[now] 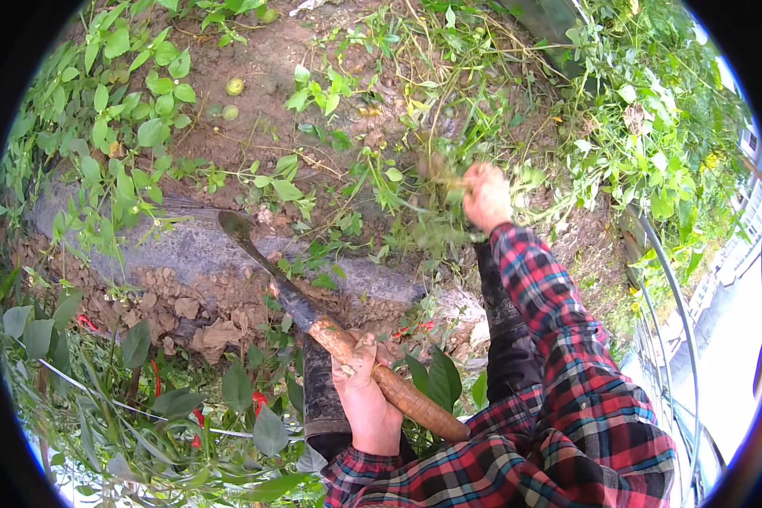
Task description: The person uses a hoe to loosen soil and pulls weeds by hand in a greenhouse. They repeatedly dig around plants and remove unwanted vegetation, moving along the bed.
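Observation:
My left hand [363, 387] is wrapped around the brown wooden handle of a sickle-like hand tool [413, 403]. Dark wrapping covers the handle's upper end, and a narrow metal blade [247, 241] runs from it to a rounded tip. The blade's full shape is hard to tell from this angle. Farther out to the right, my right hand [487, 197] is closed on a bunch of weeds [444, 190], blurred by motion. Stems and leaves stick out on both sides of the fist, over weedy soil.
Grey plastic mulch film [184, 241] crosses the bed, with dry clods [184, 308] along it. Pepper plants with red peppers [259, 401] stand close in front of me. Small green round fruits [234, 86] lie on the soil. Curved tubes [679, 305] rise at the right.

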`<action>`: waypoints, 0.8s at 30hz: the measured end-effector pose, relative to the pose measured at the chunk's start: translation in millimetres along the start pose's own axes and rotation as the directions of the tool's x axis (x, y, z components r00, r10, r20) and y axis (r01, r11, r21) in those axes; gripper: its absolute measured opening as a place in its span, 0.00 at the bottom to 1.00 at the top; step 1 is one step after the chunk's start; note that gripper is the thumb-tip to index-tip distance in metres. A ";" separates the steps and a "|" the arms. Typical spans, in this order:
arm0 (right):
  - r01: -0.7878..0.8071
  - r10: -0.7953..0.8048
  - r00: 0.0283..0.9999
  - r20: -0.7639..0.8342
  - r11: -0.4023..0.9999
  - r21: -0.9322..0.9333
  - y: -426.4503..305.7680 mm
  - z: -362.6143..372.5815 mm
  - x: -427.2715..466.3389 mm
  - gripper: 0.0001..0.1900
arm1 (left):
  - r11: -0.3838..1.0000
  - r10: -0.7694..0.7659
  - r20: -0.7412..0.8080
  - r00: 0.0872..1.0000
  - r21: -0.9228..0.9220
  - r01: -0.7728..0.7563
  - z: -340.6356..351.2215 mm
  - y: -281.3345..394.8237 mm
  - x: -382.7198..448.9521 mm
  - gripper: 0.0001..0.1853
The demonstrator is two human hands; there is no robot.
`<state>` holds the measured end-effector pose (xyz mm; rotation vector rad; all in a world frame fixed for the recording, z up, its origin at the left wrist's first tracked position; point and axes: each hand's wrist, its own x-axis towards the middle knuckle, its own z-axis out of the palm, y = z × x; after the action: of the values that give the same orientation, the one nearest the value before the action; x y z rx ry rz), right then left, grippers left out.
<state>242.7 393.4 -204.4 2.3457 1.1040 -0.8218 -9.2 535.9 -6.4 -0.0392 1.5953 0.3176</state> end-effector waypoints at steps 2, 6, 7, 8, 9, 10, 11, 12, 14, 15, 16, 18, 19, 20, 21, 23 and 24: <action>-0.198 0.340 0.886 -0.317 0.893 0.403 12.5 9.4 46.9 0.27 | 0.999 -0.023 -0.046 0.999 0.024 0.025 0.5 2.5 -2.3 0.07; -0.335 0.586 0.809 -0.036 0.512 0.791 20.0 40.4 115.8 0.53 | 0.997 -0.037 -0.063 0.997 0.061 0.041 0.1 7.0 -2.8 0.07; -0.290 0.536 0.843 0.034 0.402 0.869 10.9 43.5 130.1 0.54 | 0.999 -0.022 -0.032 0.999 0.039 0.023 -1.6 6.0 -2.1 0.07; -0.251 0.476 0.875 0.094 0.278 0.927 -2.7 48.5 142.4 0.56 | 1.000 -0.007 0.000 1.000 0.016 0.007 -3.7 4.9 -0.9 0.08; -0.294 0.525 0.845 0.107 0.288 0.911 -28.0 56.0 146.9 0.57 | 1.000 0.008 0.022 1.000 -0.006 -0.008 -6.8 2.6 -0.2 0.09; -0.419 0.569 0.814 0.120 0.432 0.798 -33.1 70.7 156.1 0.54 | 1.000 0.002 0.054 0.999 0.017 -0.002 -7.4 -0.6 1.7 0.08; -0.534 0.618 0.777 0.121 0.544 0.647 -26.1 83.5 163.7 0.52 | 0.999 -0.017 0.062 0.998 0.045 0.014 -2.2 -1.7 0.8 0.08; -0.527 0.550 0.806 0.219 0.499 0.688 -44.5 77.6 158.3 0.47 | 0.999 -0.008 0.019 1.000 0.047 0.007 -3.9 0.4 0.7 0.07; -0.521 0.374 0.845 0.383 0.412 0.748 -83.3 37.9 138.7 0.40 | 1.000 0.013 -0.046 0.999 0.028 -0.012 -17.0 8.3 0.8 0.07; -0.398 0.359 0.897 0.259 0.400 0.825 -65.0 47.7 141.6 0.34 | 0.999 0.002 -0.015 1.000 0.038 -0.002 -13.9 7.1 0.1 0.08; -0.272 0.374 0.920 0.120 0.389 0.880 -26.1 72.1 146.5 0.29 | 0.998 -0.024 0.040 0.999 0.061 0.021 -4.3 3.8 -2.1 0.08; -0.248 0.405 0.886 0.228 -0.005 0.969 -31.6 57.4 141.7 0.12 | 0.999 -0.038 0.037 0.999 0.029 0.037 3.6 3.1 -4.3 0.08; -0.212 0.354 0.909 0.221 -0.066 0.975 -54.6 22.3 124.3 0.06 | 0.999 -0.034 0.009 0.999 -0.005 0.034 0.2 5.9 -3.6 0.08; -0.150 0.295 0.939 0.177 -0.114 0.982 -47.8 2.1 116.0 0.06 | 0.999 -0.049 0.011 0.999 0.023 0.049 -4.4 4.5 -3.2 0.07; -0.090 0.249 0.960 0.129 -0.163 0.982 -33.1 -15.3 106.7 0.05 | 0.999 -0.054 0.023 0.998 0.001 0.054 -3.5 5.2 -2.8 0.08; -0.087 0.238 0.960 0.147 -0.245 0.966 -34.6 -91.0 81.0 0.07 | 0.997 -0.056 0.019 0.998 -0.056 0.057 -3.2 8.7 -3.0 0.10; -0.058 0.269 0.957 0.110 -0.194 0.979 -28.8 -131.6 74.3 0.08 | 0.998 -0.022 0.053 0.998 -0.059 0.025 -1.6 8.7 -4.0 0.09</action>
<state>301.5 528.5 -160.1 3.6915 -0.3354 -1.9486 -12.5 543.2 -0.9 -0.0947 1.5318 0.3459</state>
